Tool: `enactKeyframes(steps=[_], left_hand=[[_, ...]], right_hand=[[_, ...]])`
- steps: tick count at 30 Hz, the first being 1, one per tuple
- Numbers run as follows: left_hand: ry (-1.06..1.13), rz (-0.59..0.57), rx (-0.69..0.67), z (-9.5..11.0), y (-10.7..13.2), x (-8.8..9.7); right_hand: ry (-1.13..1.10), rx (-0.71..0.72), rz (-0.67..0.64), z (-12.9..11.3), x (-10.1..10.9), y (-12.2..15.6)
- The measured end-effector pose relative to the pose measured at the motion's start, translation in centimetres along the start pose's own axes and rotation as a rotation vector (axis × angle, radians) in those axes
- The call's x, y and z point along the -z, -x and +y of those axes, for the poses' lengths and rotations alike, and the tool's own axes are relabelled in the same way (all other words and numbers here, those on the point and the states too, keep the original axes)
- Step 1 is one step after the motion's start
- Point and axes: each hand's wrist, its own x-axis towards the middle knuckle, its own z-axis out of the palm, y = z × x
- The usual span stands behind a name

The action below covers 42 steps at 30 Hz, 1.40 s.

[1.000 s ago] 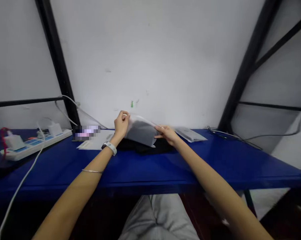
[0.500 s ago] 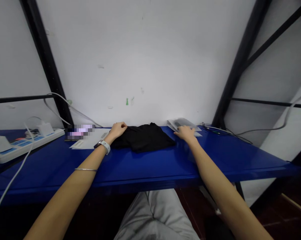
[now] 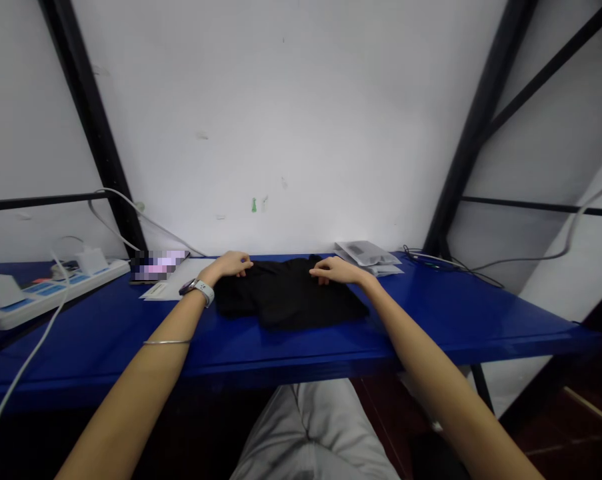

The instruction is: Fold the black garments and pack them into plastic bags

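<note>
A folded black garment (image 3: 301, 300) lies on the blue table (image 3: 291, 350); its exact kind is not clear. At the garment's upper left edge is my left hand (image 3: 232, 264), with thumb and fingers closed on the cloth. My right hand (image 3: 337, 271) is over the upper right part, its fingers bent and pinched together at the dark fabric; the fingertips are partly hard to make out. Just behind the right hand lie frosted plastic bags (image 3: 365, 252).
White sheets or envelopes (image 3: 173, 283) and a phone-like device with a blurred screen (image 3: 161, 265) lie left of the garment. Farther left is a white power strip (image 3: 55, 297) with plugs and a cable. Thin cables (image 3: 451, 263) run at the right, beside a black frame post (image 3: 461, 160).
My right hand has left the plastic bags and moved left onto the black garment. The garment has shifted nearer to me and spread a little. My left hand has moved slightly.
</note>
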Motion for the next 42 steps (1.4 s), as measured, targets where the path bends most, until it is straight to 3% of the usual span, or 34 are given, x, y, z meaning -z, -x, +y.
enactKeyframes(steps=[2,6,12,17,22,24,26,30,33,35,39,42], left_hand=[[0.018,0.04,-0.015,0.2,0.2,0.4],[-0.188,0.211,-0.015,-0.3,-0.3,0.5],[-0.209,0.045,0.073,-2.2,-0.9,0.0],[-0.207,0.253,0.088,-2.2,-0.6,0.1],[-0.028,0.443,0.044,-0.7,0.0,1.7],[0.158,0.418,-0.007,-0.2,1.0,3.0],[0.371,0.295,-0.099,0.1,2.7,4.6],[0.549,-0.033,-0.299,-0.2,6.7,7.4],[0.603,-0.082,-0.33,0.0,8.3,8.1],[0.569,-0.139,-0.279,0.8,8.3,7.7],[0.467,-0.396,-0.166,2.6,6.8,5.6],[0.312,-0.489,-0.118,2.9,5.4,3.9]], right_hand=[[-0.02,0.002,0.06,0.1,0.6,0.1],[0.204,-0.005,0.331,1.2,0.1,-0.6],[0.388,-0.146,0.153,2.2,-1.4,-1.1],[0.452,-0.114,0.323,1.7,-1.2,-0.7],[0.253,-0.073,0.587,1.5,0.7,-0.6],[0.082,0.009,0.661,0.8,2.2,0.4],[-0.116,0.099,0.659,-0.5,4.1,2.2],[-0.392,0.124,0.21,-3.3,7.4,7.0],[-0.462,0.125,-0.013,-4.7,8.0,8.8],[-0.415,0.111,-0.086,-5.3,7.4,8.6],[-0.185,0.096,-0.302,-5.6,4.6,7.0],[-0.169,0.093,-0.341,-4.7,2.8,6.1]])
